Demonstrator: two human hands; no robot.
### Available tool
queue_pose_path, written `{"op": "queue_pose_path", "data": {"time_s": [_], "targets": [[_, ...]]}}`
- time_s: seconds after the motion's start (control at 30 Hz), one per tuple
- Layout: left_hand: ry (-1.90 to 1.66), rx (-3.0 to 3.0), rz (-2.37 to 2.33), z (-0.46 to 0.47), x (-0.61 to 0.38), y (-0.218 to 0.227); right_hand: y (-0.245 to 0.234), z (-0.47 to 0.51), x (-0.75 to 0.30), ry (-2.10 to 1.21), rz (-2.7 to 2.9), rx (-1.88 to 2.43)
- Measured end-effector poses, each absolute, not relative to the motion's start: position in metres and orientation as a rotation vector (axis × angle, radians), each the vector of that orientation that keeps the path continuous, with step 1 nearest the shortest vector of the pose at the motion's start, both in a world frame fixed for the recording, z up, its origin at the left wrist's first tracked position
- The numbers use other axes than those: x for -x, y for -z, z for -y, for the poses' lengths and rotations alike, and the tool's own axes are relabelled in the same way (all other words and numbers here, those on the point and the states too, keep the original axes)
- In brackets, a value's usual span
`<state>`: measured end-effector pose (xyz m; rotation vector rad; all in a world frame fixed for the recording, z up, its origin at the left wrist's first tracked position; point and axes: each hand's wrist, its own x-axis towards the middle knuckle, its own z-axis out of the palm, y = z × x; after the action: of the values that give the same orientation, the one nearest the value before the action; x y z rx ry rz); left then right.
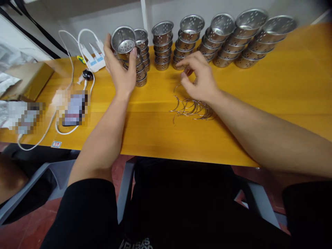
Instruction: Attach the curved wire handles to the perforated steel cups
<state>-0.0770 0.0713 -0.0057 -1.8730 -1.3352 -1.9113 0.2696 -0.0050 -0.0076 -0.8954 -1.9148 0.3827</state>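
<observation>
Above, left hand (119,69) grasps a perforated metal cup (123,39); right hand (199,77) pinches a wire piece above the wire pile (193,108) on the yellow table (272,90).

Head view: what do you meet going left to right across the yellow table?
Cardboard box → white power strip → left hand holding a perforated metal cup → right hand above the wire rings → leaning cup stacks.

One head-worn camera looks forward and down across the yellow worktop (272,97) from its near edge. It is close enough that the left hand (120,69) and right hand (199,79) sit mid-frame. The wall (103,17) closes the far side, and the far right corner seems blurred.
</observation>
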Motion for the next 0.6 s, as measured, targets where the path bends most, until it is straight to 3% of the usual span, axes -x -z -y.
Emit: {"op": "queue_pose_path", "data": {"time_s": [0.37,0.6], "targets": [[2.092,2.064,1.428,-0.060,0.068,0.004,0.019,-0.003,-0.271,-0.311,1.970,0.843],[1.954,2.151,1.637,-0.042,0.068,-0.009,0.020,-0.003,-0.272,-0.342,1.969,0.864]]}}
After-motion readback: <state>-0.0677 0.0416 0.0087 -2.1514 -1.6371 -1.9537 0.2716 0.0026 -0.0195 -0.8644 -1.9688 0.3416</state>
